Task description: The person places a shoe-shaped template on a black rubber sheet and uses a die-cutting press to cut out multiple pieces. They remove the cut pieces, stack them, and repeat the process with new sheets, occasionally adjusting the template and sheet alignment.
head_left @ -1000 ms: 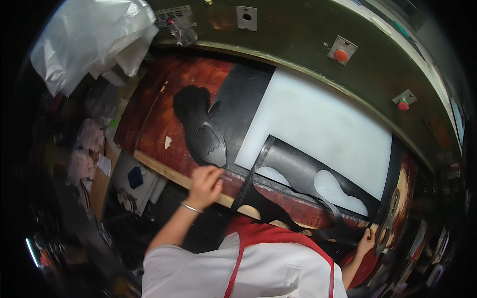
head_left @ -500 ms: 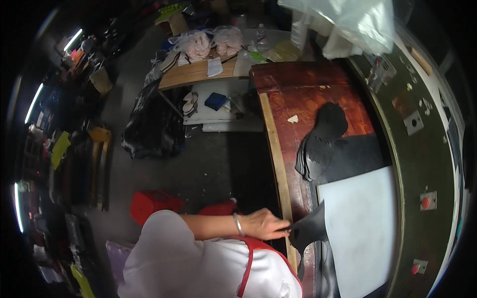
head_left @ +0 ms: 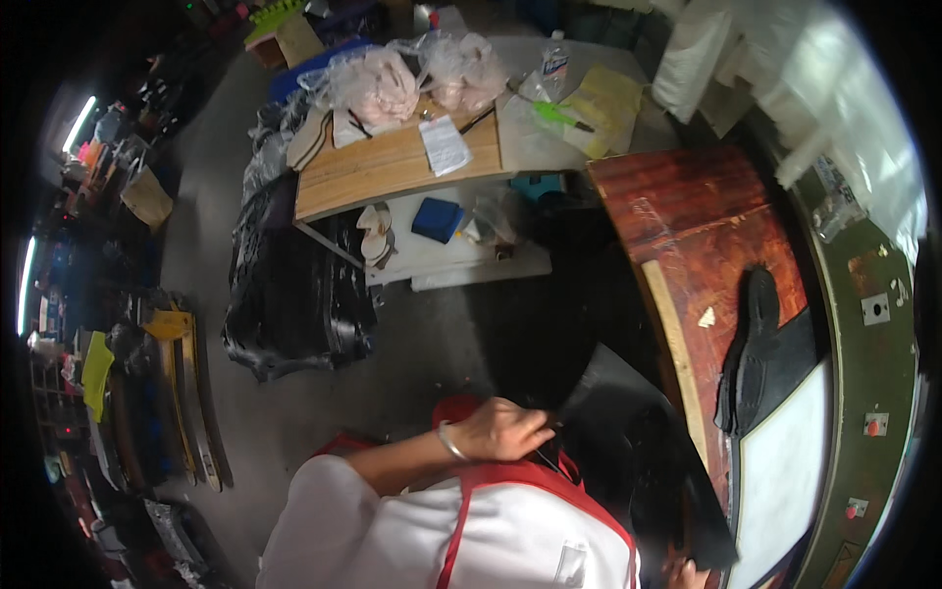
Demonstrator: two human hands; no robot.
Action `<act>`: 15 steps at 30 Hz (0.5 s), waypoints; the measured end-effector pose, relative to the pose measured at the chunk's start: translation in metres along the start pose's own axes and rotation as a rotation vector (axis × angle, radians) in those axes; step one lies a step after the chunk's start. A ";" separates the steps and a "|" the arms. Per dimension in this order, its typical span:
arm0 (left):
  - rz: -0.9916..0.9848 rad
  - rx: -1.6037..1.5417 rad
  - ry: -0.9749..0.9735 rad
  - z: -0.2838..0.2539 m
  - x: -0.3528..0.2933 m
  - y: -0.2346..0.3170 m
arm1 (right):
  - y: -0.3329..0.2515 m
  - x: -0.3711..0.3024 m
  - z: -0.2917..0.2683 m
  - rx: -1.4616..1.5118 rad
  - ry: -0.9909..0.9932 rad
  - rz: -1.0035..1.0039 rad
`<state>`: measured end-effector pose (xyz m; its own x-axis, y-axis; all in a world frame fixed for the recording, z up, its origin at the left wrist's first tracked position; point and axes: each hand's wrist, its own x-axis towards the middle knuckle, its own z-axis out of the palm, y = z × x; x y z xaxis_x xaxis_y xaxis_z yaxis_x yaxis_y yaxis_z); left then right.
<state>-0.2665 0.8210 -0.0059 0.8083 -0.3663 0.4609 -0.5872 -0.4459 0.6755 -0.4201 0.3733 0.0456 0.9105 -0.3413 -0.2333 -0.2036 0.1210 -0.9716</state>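
My left hand (head_left: pixel 500 429), with a bangle on the wrist, is closed with fingers pinched at the near-left edge of a thin black sheet (head_left: pixel 628 432). The sheet hangs tilted between my body and the table edge, with darker patches in its middle that could be holes. At the lower border, only the fingers of my right hand (head_left: pixel 690 574) show, closed at the sheet's bottom edge. Beyond the sheet, black sole-shaped pieces (head_left: pixel 754 344) lie in an overlapping pile on the red-brown table (head_left: pixel 677 221). A white board (head_left: pixel 785 471) lies nearer, over more black sheet.
A green machine frame (head_left: pixel 852 324) with red buttons runs along the right. Ahead stands a wooden-topped table (head_left: pixel 383 167) with bagged pink pieces (head_left: pixel 378 86), a paper, a bottle (head_left: pixel 554 64) and a green-handled tool. A black plastic-wrapped stack (head_left: pixel 289 285) sits on the floor beside it.
The black sheet has come off the table toward my body, held in my left hand. My right hand's fingers have come into view below. The view has shifted left.
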 end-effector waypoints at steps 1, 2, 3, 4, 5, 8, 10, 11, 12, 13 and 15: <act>-0.079 0.011 0.070 -0.020 -0.012 -0.009 | -0.007 0.014 0.027 -0.027 -0.144 -0.028; -0.164 0.052 0.140 -0.040 -0.025 -0.017 | -0.015 0.026 0.054 -0.020 -0.120 -0.025; -0.286 0.098 0.103 -0.062 -0.042 -0.025 | -0.028 0.039 0.078 -0.052 -0.167 0.043; -0.427 0.078 0.173 -0.078 -0.054 -0.032 | -0.035 0.050 0.105 -0.097 -0.176 0.043; -0.565 0.011 0.189 -0.090 -0.064 -0.041 | -0.040 0.063 0.132 -0.122 -0.257 0.092; -0.756 0.026 0.281 -0.110 -0.086 -0.058 | -0.039 0.105 0.210 -0.164 -0.511 0.154; -0.851 -0.023 0.376 -0.118 -0.097 -0.063 | -0.031 0.134 0.258 -0.147 -0.657 0.126; -0.883 -0.021 0.421 -0.123 -0.102 -0.066 | -0.025 0.147 0.281 -0.108 -0.762 0.125; -0.919 -0.012 0.464 -0.128 -0.107 -0.067 | -0.022 0.158 0.303 -0.103 -0.743 0.152; -0.995 -0.019 0.461 -0.135 -0.113 -0.069 | -0.013 0.168 0.328 -0.031 -0.770 0.162; -1.035 0.083 0.400 -0.154 -0.122 -0.076 | -0.008 0.193 0.376 -0.097 -0.800 0.301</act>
<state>-0.3141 1.0258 -0.0252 0.8564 0.4969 -0.1402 0.3890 -0.4424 0.8081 -0.1075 0.6565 0.0239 0.7853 0.4565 -0.4181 -0.4735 0.0080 -0.8808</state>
